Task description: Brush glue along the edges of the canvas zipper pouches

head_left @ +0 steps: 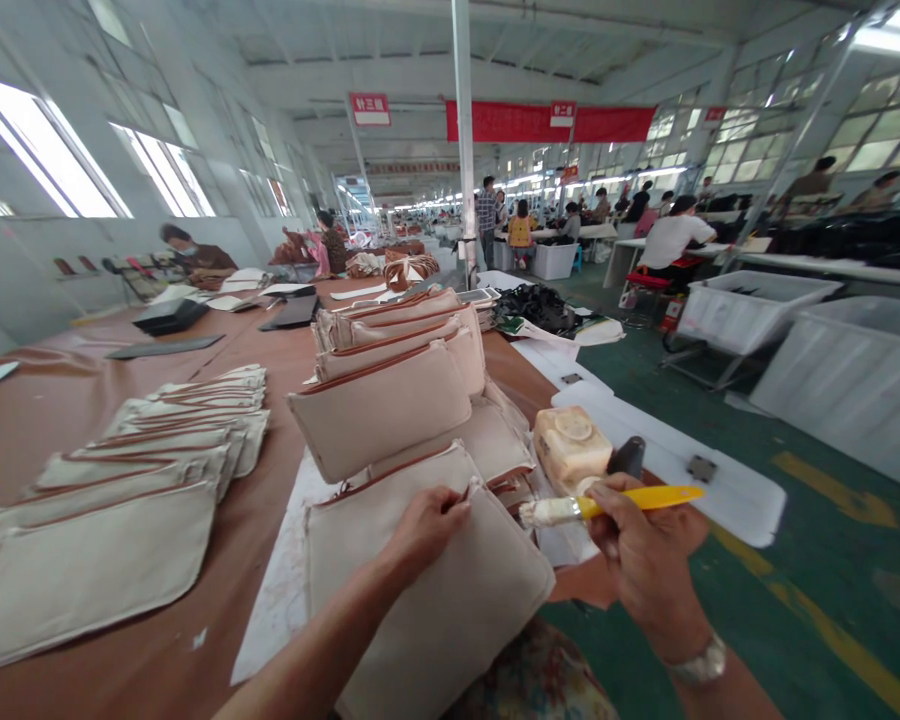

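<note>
My left hand pinches the upper edge of a cream fabric pouch near its corner. The pouch lies tilted at the table's front edge, its lower part toward my lap. In my right hand is a brush with a yellow handle, held level, its whitish, coated bristles pointing left toward the pouch's edge. The bristles appear just short of the pouch; I cannot tell whether they touch. Behind the brush stands a stained, cream-coloured plastic container. More cream pouches with brown zipper edges are stacked just beyond.
A row of overlapping cream pouches lies left on the brown-covered table. A dark object stands beside the container. White panels jut out at right over the green floor. Large white bins stand farther right; several people work beyond.
</note>
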`<action>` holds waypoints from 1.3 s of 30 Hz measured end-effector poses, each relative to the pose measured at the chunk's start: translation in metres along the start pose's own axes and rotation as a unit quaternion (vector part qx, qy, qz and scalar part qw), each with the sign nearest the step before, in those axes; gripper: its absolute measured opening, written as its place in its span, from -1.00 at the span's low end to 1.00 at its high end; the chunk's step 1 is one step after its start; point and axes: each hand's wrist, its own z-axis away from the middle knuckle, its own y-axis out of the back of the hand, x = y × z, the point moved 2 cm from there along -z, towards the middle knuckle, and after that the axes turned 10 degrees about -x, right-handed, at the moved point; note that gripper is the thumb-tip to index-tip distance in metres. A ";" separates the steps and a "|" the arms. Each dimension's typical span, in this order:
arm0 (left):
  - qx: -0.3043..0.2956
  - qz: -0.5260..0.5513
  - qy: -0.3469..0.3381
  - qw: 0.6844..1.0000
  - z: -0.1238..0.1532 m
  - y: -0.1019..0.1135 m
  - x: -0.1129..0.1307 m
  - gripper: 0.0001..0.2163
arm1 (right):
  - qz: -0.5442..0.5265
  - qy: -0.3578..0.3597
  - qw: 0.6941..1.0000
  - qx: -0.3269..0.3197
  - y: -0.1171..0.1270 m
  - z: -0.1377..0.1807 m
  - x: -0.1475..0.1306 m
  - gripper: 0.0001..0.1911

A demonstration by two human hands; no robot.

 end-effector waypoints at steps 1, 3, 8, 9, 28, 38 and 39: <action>-0.006 0.012 -0.014 1.000 0.004 -0.002 0.003 -0.76 | 0.002 -0.004 1.000 -0.005 -0.001 -0.003 0.002 -0.66; -0.013 0.030 -0.043 0.999 0.012 -0.006 0.010 -0.79 | 0.010 -0.008 1.000 -0.020 -0.004 -0.009 0.005 -0.68; 0.001 0.056 -0.137 0.989 0.031 -0.013 0.024 -0.91 | 0.061 -0.010 0.994 -0.093 -0.014 -0.017 0.006 -0.73; -0.003 0.061 -0.154 0.986 0.033 -0.015 0.026 -0.90 | 0.079 -0.009 0.991 -0.109 -0.016 -0.019 0.007 -0.72; -0.004 -0.010 -0.294 0.956 0.064 -0.031 0.029 -0.82 | 0.242 0.097 0.964 -0.056 -0.007 -0.020 -0.015 -0.75; 0.119 -0.217 -0.444 0.861 0.090 -0.025 0.060 -0.92 | 0.164 0.044 0.978 -0.121 -0.008 0.011 -0.031 -0.77; 0.122 -0.231 -0.442 0.858 0.090 -0.023 0.061 -0.89 | 0.180 0.042 0.972 -0.144 -0.008 0.017 -0.035 -0.77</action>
